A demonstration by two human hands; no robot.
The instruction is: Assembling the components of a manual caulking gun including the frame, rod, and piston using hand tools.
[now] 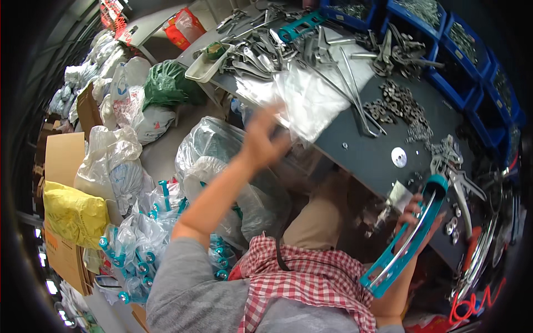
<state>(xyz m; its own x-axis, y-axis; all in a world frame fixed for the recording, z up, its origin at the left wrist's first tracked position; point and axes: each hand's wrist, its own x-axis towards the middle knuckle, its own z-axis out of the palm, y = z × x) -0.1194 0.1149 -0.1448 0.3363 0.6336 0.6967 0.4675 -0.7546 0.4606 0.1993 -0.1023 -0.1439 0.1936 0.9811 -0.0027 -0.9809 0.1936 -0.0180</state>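
My right hand (413,219) is closed around a teal caulking gun (401,244) with a half-open barrel and a metal rod inside, held tilted at the table's right front edge. Its metal handle and trigger (451,166) point away from me. A small clear packet (398,197) shows beside the fingers; whether they touch it I cannot tell. My left hand (265,137) is smeared by motion, its thumb and fingers apart, and seems to hold nothing. It hovers by the near left edge of a stack of clear plastic bags (311,102) on the dark table (355,158).
Metal handles (255,58), another teal barrel (301,26) and small metal parts (397,105) lie on the table. Blue bins (444,83) line its far right side. Bagged teal caulking guns (139,255), a large clear bag (208,147) and cardboard boxes (64,161) fill the left.
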